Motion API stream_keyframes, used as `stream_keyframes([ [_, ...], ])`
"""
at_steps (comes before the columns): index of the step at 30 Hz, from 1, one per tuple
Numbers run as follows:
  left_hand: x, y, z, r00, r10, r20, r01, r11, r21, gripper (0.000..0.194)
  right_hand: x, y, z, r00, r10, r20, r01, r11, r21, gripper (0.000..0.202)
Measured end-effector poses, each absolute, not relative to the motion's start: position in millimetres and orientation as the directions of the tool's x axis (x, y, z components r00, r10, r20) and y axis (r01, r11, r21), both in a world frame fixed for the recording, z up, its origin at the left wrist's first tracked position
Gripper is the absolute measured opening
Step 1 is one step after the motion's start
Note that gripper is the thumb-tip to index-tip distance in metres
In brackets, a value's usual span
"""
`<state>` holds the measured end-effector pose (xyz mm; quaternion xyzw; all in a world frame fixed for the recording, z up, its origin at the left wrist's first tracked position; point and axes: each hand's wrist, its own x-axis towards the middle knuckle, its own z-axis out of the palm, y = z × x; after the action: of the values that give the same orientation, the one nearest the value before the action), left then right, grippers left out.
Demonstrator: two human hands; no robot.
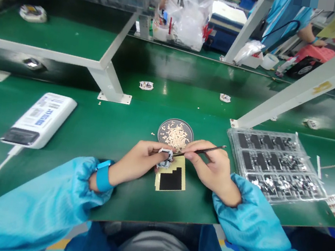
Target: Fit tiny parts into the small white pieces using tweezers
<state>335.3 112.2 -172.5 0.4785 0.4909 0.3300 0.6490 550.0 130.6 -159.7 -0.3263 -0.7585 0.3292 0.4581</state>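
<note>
My left hand [139,159] is closed around a small white device housing [165,159] with dark parts inside, its thumb lying on top. My right hand [210,165] pinches a thin dark pair of tweezers [210,149], whose tip points at the housing's right side. Just beyond both hands sits a round grey dish [161,129] holding many small cream-coloured pieces [174,136]. Under the housing, toward me, a yellow backing sheet [184,184] with a black adhesive patch [171,180] lies on the green bench.
A white power bank [43,117] with a cable is at the left. At the right lies a clear compartment tray [276,165] of small parts. Housings [146,85] are spread along the back strip. White shelf posts [113,84] rise from the bench. A co-worker's hand [319,43] is beyond.
</note>
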Motion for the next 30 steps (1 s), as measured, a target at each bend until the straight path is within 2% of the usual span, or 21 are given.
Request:
stream_keyframes([
  [3, 334.6, 112.5, -173.5, 0.3, 0.898, -0.323, 0.022, 0.332, 0.943, 0.037, 549.9, 129.6, -158.7, -0.39, 0.739, 0.549, 0.19, 0.648, -0.737, 0.009],
  [7, 334.3, 113.0, -172.3, 0.302, 0.9, -0.314, 0.032, 0.32, 0.947, 0.036, 550.4, 129.4, -159.6, -0.412, 0.71, 0.572, 0.199, 0.682, -0.704, 0.013],
  [30, 334.7, 110.9, -176.2, 0.318, 0.911, -0.262, 0.125, 0.234, 0.964, 0.035, 548.5, 129.9, -165.3, -0.443, 0.688, 0.574, 0.214, 0.703, -0.678, 0.017],
])
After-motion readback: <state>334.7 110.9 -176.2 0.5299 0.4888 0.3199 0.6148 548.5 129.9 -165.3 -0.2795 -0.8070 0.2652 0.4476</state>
